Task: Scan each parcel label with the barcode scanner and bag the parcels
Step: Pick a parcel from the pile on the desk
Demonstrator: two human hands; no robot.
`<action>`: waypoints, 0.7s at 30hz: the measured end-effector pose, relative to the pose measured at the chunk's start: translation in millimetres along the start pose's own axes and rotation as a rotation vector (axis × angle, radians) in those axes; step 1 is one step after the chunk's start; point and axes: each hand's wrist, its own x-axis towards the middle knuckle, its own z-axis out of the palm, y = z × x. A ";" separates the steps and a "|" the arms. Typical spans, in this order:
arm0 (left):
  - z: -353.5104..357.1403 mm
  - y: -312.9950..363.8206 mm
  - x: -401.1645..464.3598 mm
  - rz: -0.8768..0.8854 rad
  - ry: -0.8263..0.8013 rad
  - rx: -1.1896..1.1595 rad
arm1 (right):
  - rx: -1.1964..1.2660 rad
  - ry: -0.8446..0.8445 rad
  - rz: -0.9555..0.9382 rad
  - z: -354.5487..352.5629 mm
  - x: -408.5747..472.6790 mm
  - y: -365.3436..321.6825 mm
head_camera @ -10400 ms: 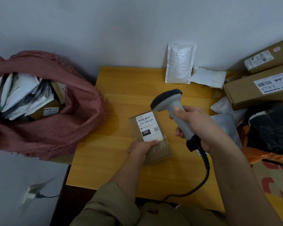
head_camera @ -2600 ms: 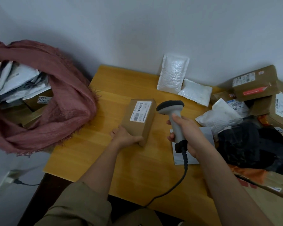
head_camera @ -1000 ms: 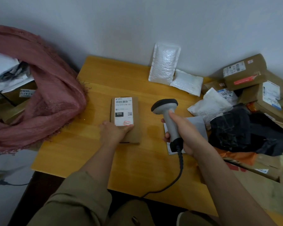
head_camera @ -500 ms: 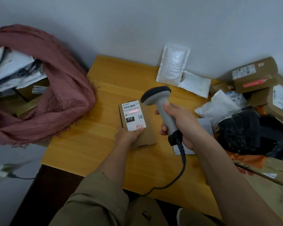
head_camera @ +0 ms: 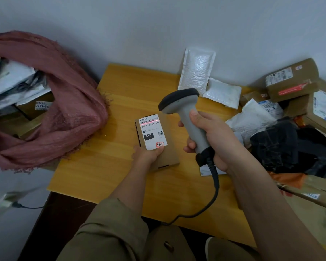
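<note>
A small brown cardboard parcel (head_camera: 167,147) lies on the wooden table (head_camera: 105,162), its white label (head_camera: 151,133) facing up. My left hand (head_camera: 148,153) grips the parcel's near end, thumb on the label's lower edge. My right hand (head_camera: 213,140) holds the grey corded barcode scanner (head_camera: 184,113) by its handle, head tilted toward the label. A red scan line crosses the barcode at the label's top. The reddish cloth bag (head_camera: 64,113) stands open to the left, with several parcels (head_camera: 13,85) inside.
Two white bubble mailers (head_camera: 196,72) lean against the wall at the table's back. Cardboard boxes (head_camera: 292,80), white pouches (head_camera: 250,121) and a black bag (head_camera: 282,147) pile up on the right. The scanner cable (head_camera: 213,194) runs off the table's near edge. A white plug (head_camera: 8,202) lies on the floor.
The scanner's head has tipped further toward the parcel, and the red line has climbed from mid-label onto the barcode. My left hand keeps its hold on the parcel.
</note>
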 end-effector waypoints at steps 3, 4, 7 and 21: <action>-0.4 0.9 -0.7 0.002 0.004 0.003 | 0.032 0.012 0.000 -0.5 -2.6 -0.8; -0.4 2.0 -1.5 0.007 0.009 0.018 | 0.037 0.012 -0.003 -0.9 -3.2 -1.3; 0.0 7.2 -5.3 0.031 0.038 0.112 | 0.035 0.015 -0.014 -1.8 -4.7 -2.9; 0.6 -1.2 -11.3 -0.017 0.032 0.000 | 0.000 0.162 0.120 -14.8 36.9 56.2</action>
